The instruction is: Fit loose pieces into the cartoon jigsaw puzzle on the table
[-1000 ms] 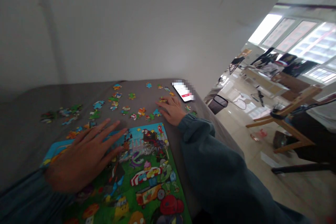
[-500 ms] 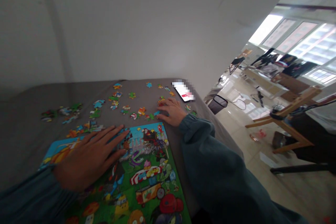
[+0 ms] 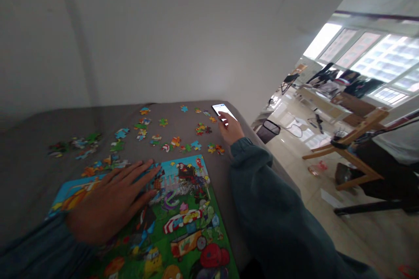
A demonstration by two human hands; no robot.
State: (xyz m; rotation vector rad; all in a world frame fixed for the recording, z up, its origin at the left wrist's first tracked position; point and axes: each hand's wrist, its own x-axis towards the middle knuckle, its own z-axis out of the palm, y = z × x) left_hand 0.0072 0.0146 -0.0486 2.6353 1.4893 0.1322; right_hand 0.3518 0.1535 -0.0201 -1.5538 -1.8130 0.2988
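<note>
A colourful cartoon jigsaw puzzle (image 3: 183, 218) lies assembled at the near edge of a grey table (image 3: 39, 139). My left hand (image 3: 111, 200) rests flat on the puzzle's upper left part, fingers spread, holding nothing. My right hand (image 3: 231, 128) is stretched out to the far right corner, its fingertips touching a lit phone (image 3: 223, 110) that lies flat on the table. Several loose puzzle pieces (image 3: 157, 137) are scattered beyond the puzzle, between the two hands.
A white wall rises just behind the table. More loose pieces (image 3: 75, 144) lie at the far left. To the right the table edge drops to a tiled floor with a black bin (image 3: 270, 130), a wooden frame (image 3: 356, 139) and desks under windows.
My right hand left the loose pieces near the puzzle's top corner and moved farther out to the right, onto the phone. My left hand stayed flat on the puzzle.
</note>
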